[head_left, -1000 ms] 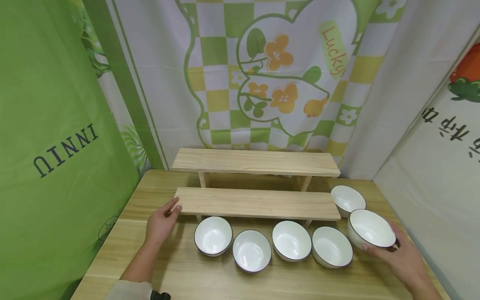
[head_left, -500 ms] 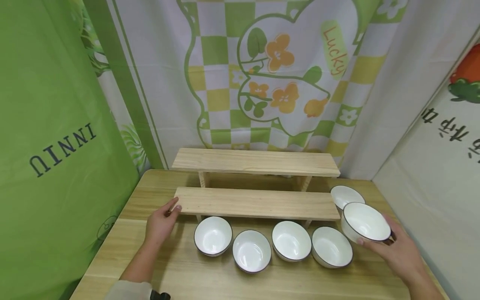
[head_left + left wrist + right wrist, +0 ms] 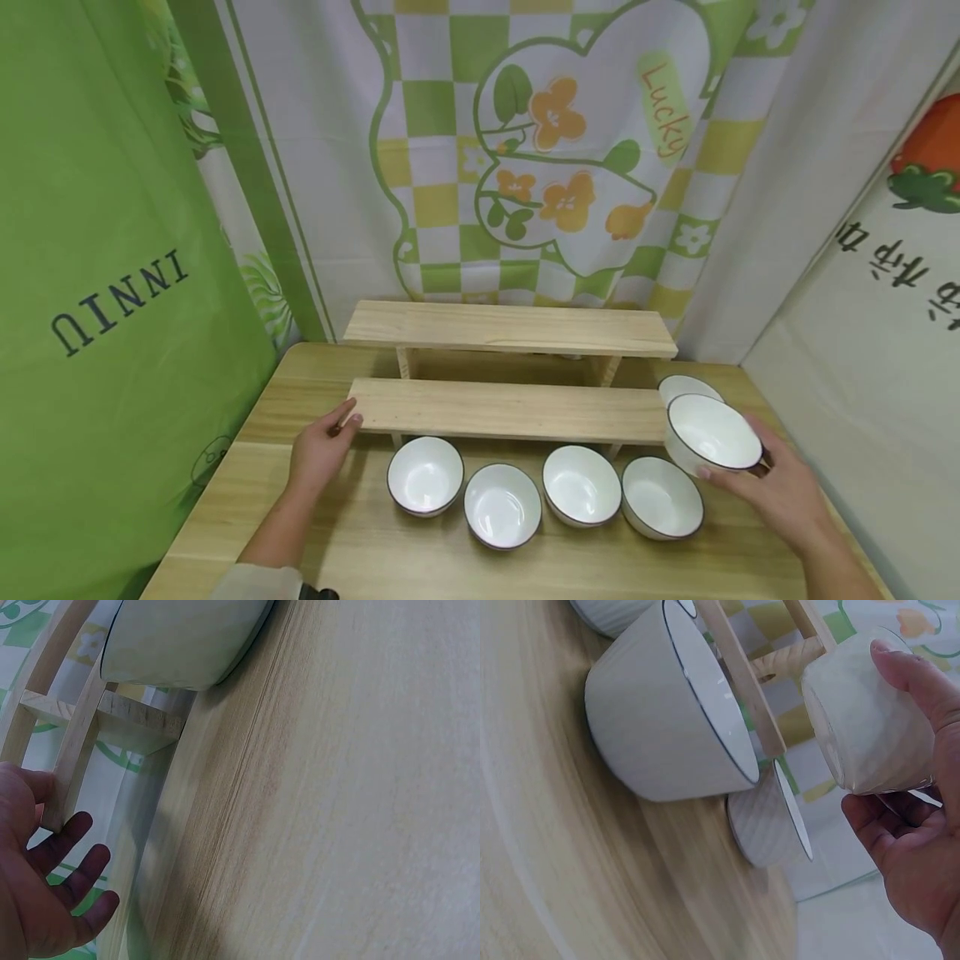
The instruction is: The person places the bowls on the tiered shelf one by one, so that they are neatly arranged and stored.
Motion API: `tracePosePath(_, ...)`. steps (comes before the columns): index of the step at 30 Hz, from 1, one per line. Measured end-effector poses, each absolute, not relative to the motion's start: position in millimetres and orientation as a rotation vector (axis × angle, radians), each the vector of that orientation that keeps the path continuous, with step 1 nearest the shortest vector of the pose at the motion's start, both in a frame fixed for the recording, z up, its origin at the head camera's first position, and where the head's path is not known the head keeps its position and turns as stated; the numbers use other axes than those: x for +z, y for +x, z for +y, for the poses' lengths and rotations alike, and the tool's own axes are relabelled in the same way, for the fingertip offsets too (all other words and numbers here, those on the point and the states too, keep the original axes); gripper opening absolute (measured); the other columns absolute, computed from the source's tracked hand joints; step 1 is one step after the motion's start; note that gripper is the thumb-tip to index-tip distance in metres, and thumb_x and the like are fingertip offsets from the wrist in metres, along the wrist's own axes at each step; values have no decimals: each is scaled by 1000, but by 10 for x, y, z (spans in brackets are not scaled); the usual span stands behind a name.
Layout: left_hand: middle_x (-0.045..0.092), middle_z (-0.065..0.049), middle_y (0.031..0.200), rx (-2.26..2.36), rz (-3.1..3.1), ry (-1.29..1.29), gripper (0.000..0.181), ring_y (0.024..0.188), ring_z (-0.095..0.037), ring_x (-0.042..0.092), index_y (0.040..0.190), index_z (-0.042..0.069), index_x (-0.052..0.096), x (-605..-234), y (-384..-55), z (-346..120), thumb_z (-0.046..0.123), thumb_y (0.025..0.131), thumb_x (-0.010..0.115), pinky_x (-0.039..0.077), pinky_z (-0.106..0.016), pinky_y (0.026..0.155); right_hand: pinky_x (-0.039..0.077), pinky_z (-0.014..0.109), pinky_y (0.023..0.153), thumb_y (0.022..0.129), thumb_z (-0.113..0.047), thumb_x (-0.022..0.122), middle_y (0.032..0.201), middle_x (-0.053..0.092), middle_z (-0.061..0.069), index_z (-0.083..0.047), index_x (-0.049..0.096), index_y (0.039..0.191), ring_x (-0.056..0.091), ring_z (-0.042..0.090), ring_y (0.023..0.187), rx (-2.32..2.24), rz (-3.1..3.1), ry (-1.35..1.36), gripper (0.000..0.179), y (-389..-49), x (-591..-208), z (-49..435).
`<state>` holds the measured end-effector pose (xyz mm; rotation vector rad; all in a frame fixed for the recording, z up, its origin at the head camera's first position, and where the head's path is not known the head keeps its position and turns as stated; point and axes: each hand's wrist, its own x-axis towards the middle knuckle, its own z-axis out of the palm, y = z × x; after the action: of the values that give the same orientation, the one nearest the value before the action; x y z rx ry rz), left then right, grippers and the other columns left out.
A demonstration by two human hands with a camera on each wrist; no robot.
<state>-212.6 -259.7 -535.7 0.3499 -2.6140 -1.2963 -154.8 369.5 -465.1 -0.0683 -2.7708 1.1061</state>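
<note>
My right hand [image 3: 787,492] grips a white bowl [image 3: 712,431] with a dark rim, thumb on the near side. The bowl is raised off the table beside the lower tier's right end. In the right wrist view its ribbed outside [image 3: 870,712] shows between thumb and fingers. Behind it, partly hidden, another white bowl [image 3: 686,388] stands on the table. At the other end my left hand [image 3: 322,450] pinches the left edge of the two-tier wooden shelf's lower board [image 3: 502,410]. The left wrist view shows the other fingers of that hand [image 3: 45,892] spread below the board.
Several matching bowls stand in a row before the shelf, among them a leftmost bowl [image 3: 426,475] and a rightmost bowl [image 3: 662,497]. The upper board [image 3: 510,327] is behind and higher. A patterned curtain [image 3: 555,167] hangs behind the wooden table [image 3: 570,575].
The right hand has carried its bowl left and away from me, toward the lower board's right end, covering more of the bowl behind. The left hand stays on the board's edge.
</note>
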Motion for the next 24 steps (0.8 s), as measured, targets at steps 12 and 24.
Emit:
tracePosePath(12, 68, -23, 130, -1301, -2613, 350, 52, 120, -39, 65, 145, 20, 63, -5341, -2110, -2576, 49, 102, 63, 48, -57, 102, 41, 4, 78, 81, -40, 91, 148, 52, 30, -14, 28, 165, 55, -1, 112, 1150, -2758, -21, 109, -1655, -4490, 3510)
tracePosePath(24, 70, -22, 127, -1286, -2603, 338, 52, 118, -39, 66, 144, 21, 64, -5388, -2125, -2587, 51, 101, 63, 49, -57, 101, 39, 3, 81, 82, -40, 90, 155, 43, 33, -12, 22, 166, 51, 46, 133, 1232, -2761, 22, 112, -1778, -4391, 3304)
